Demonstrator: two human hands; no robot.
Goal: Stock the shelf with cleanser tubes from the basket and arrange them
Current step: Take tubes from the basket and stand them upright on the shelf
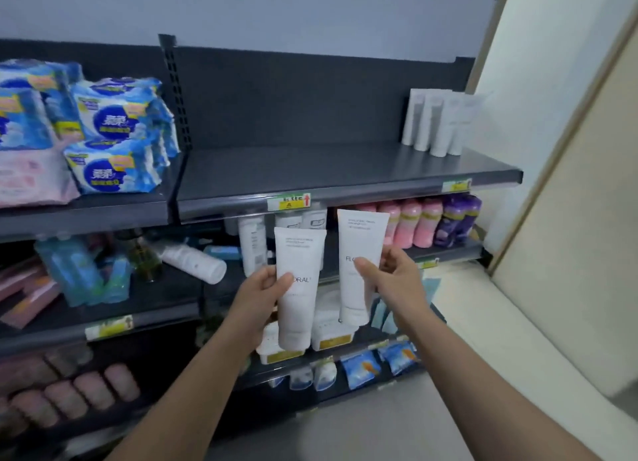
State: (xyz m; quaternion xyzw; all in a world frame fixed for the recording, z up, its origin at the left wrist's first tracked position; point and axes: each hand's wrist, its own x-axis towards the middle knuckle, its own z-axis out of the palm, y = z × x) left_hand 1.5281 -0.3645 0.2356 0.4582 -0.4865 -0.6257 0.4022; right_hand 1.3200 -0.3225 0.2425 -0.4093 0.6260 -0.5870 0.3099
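Below the top shelf, two hands are each holding up a white tube, caps pointing down and crimped ends up. The left hand is closing around the middle of the left tube, thumb lying across its front over the printed lettering, fingers wrapping behind. The right hand is gripping the right tube at its middle too, thumb on the front, fingers showing past its right edge. This right tube is sitting a little higher than the left one, and the two are hanging apart, not touching.

Up on the top shelf, at its far right end, a row of tubes is standing cap-down against the dark back panel; the rest of that shelf board is showing bare metal. Price tags are sitting on its front lip.

Left of the upright post, blue packs are piling up on the neighbouring shelf. Behind the held tubes, on the shelf below, pink bottles and purple bottles are standing in a row to the right, and a white bottle is lying on its side to the left. No basket is showing in this view.
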